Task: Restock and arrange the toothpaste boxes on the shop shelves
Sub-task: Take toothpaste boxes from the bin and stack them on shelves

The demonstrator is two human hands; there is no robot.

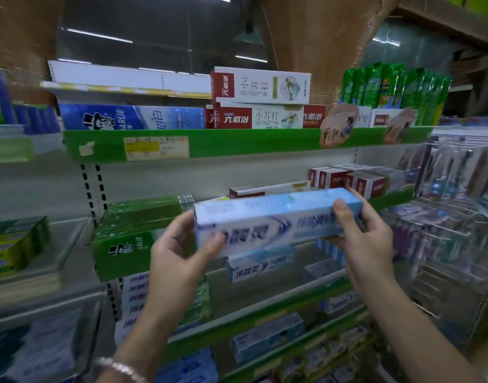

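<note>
A silvery, perhaps beaded bracelet (118, 367) circles the left wrist. The left hand (182, 252) and right hand (367, 244) each clasp one end of a long, glossy pale-blue toothpaste box (273, 222), held nearly level below the green price rail (237, 142).

Indoor shop light, medium bright, slightly cool. Source: tube lights (99, 35) on the dark ceiling, showing as white streaks. The top shelf boxes (260, 85) are evenly lit and sharpest, print readable. Soft shadow under the green shelf strip (237, 142). The pale blue box (276, 222) is smeared by motion blur, lettering soft; left hand (179, 252) and right hand (367, 239) on it are soft-edged too. The lower shelves (265, 338) are dim and heavily blurred. Glare patches on the plastic packets (458, 172) at right. Strong wide-angle bend: shelf lines bow, corners stretch and smear.
</note>
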